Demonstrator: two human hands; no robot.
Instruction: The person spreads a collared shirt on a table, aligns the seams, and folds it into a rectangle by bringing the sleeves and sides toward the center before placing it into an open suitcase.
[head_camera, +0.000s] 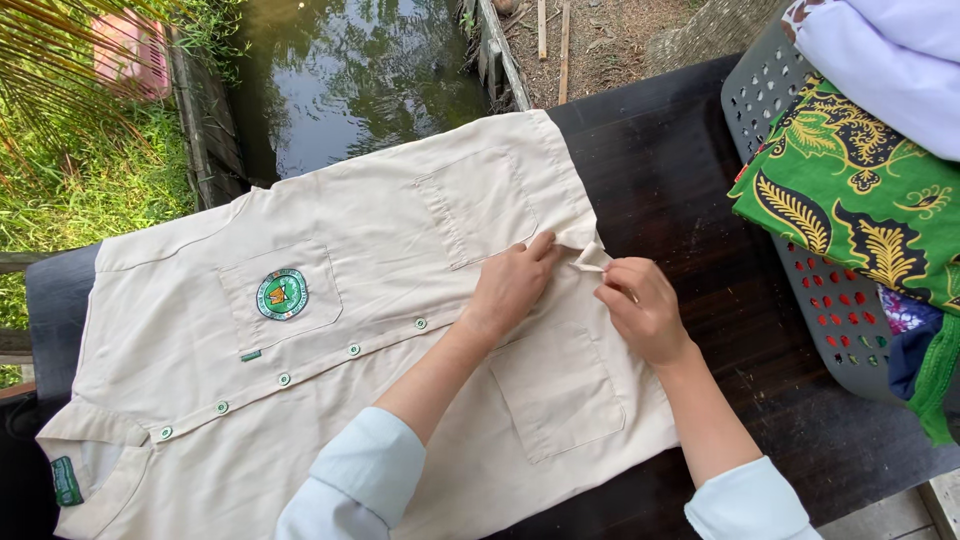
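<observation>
- The left hand (512, 285) lies on the cream shirt (300, 350), palm down, fingers loosely curled and close together, the fingertips pressing the cloth beside the lower end of the button strip.
- The right hand (640, 308) is closed in a pinch: thumb and forefinger are clamped on a small folded corner of the shirt's hem, lifting it a little off the counter (680, 170).
- The two hands are just beside each other, almost touching at the fingertips, with the pinched corner between them.
- The shirt is spread flat, front up, across the dark counter, its collar toward the lower left of the view and its hem toward the right, under both hands.
- Green buttons (353, 349) run in a line from the collar toward the left hand; a round green badge (282, 294) sits on a chest pocket, well apart from the hands.
- To the right of the right hand, a grey laundry basket (790, 250) holds a green patterned cloth (850, 190) and a white garment (890, 60).
- Beyond the counter lies a pond (350, 70) with grass (90, 180) at its side.
</observation>
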